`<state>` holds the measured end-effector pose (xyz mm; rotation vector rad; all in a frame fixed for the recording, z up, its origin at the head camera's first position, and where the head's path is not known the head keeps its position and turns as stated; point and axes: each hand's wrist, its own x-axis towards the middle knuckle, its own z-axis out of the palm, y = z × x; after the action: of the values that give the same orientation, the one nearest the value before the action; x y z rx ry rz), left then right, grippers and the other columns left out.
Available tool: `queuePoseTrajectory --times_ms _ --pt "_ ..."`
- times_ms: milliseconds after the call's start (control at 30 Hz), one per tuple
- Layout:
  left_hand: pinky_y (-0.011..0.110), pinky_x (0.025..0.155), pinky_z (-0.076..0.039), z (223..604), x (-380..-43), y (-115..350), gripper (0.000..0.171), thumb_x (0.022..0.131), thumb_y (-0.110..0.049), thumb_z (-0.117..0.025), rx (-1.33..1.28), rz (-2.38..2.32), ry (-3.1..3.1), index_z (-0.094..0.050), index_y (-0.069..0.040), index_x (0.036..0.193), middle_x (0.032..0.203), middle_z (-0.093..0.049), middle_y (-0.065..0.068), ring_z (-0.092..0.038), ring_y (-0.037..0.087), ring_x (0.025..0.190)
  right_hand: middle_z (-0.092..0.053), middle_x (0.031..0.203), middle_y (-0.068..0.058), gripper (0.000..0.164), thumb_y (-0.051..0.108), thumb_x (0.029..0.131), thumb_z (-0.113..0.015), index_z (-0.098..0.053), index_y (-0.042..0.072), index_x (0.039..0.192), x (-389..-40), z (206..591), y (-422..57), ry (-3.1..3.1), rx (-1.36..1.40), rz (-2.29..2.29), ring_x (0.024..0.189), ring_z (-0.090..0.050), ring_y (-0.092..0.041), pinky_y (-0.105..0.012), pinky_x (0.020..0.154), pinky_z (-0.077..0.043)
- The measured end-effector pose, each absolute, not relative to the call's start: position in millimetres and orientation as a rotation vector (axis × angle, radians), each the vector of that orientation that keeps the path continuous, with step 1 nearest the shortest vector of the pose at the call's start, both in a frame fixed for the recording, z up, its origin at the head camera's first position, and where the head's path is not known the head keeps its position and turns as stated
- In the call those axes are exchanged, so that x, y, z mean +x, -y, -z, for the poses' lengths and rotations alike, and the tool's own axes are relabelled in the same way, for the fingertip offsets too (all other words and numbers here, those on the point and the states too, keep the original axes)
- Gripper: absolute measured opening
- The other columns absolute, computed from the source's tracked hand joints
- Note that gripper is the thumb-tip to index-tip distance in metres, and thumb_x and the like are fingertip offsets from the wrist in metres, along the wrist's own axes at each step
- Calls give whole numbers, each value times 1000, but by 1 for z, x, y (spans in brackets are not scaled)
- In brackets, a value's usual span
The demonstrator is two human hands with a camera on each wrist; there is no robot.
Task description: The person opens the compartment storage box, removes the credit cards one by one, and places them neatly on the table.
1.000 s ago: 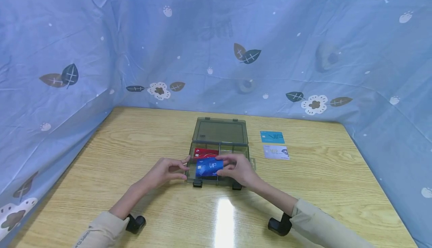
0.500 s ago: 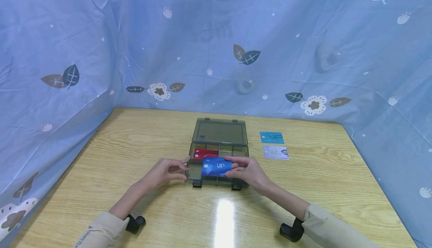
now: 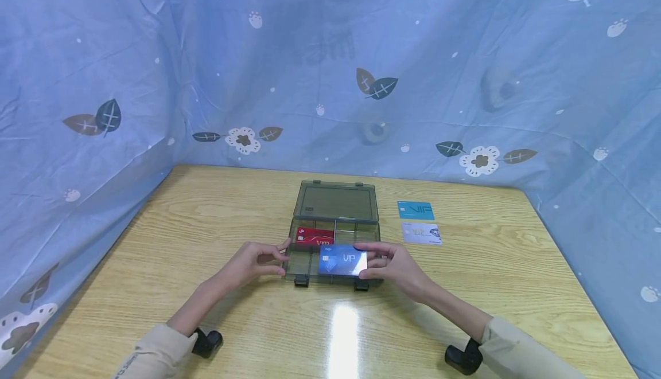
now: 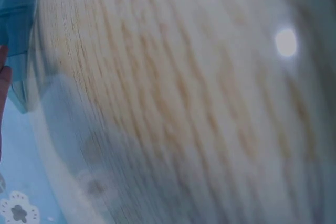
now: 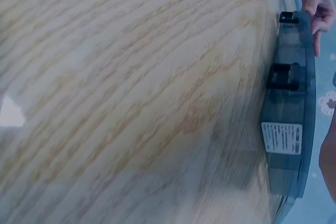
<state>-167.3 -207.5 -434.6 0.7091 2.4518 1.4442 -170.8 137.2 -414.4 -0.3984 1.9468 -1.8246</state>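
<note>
My right hand (image 3: 395, 267) pinches a blue VIP card (image 3: 338, 260) by its right end, fingers on the upper side and thumb at the lower edge. The card overlaps the front compartments of a smoky clear divided storage box (image 3: 298, 264), whose lid (image 3: 337, 201) lies back, open. In the rear left compartment sits a red VIP card (image 3: 314, 235). My left hand (image 3: 258, 261) rests its fingertips and thumb against the box's left side. The left wrist view catches only fingers (image 4: 4, 72) at its left edge. The right wrist view shows the box front (image 5: 289, 103) with its black latches.
A teal VIP card (image 3: 416, 210) and a pale silver VIP card (image 3: 422, 233) lie on the wooden table (image 3: 490, 264) right of the box. Blue patterned cloth (image 3: 310, 81) hangs behind and at both sides. Black cameras (image 3: 208, 343) are strapped to the wrists.
The right hand has moved right and slightly toward me with the blue card, showing more of the red card. The left hand and the box have stayed put.
</note>
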Motion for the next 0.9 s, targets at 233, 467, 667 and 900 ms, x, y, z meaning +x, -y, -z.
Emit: queuePoseTrajectory --times_ms 233,467,667,900 --pt "30 95 -50 435 -168 207 20 80 -11 -75 709 -1445 -2449 -71 -2 97 136 -49 22 -51 32 123 -56 113 -10 55 5 79 -77 -56 -3 130 -170 417 -148 -1944 -436 1801 87 -65 -11 -25 73 -59" --pt "32 95 -50 435 -168 208 19 80 -11 -75 714 -1433 -2457 -71 -3 97 136 -49 22 -52 31 122 -55 110 -8 52 8 81 -77 -58 -3 128 -170 420 -163 -1977 -436 1778 82 -67 -12 -24 71 -58" --pt "31 94 -50 435 -168 208 19 80 -12 -75 701 -1435 -2456 -71 -3 97 136 -49 21 -51 31 123 -54 112 -10 53 6 81 -76 -55 -6 128 -169 423 -176 -1985 -425 1790 82 -68 -14 -28 75 -59" --pt "30 93 -51 434 -167 208 19 80 -11 -75 690 -1449 -2436 -71 -3 97 138 -47 22 -52 32 122 -59 124 -8 53 5 81 -76 -55 -6 129 -170 427 -190 -2007 -402 1797 81 -68 -14 -26 76 -59"
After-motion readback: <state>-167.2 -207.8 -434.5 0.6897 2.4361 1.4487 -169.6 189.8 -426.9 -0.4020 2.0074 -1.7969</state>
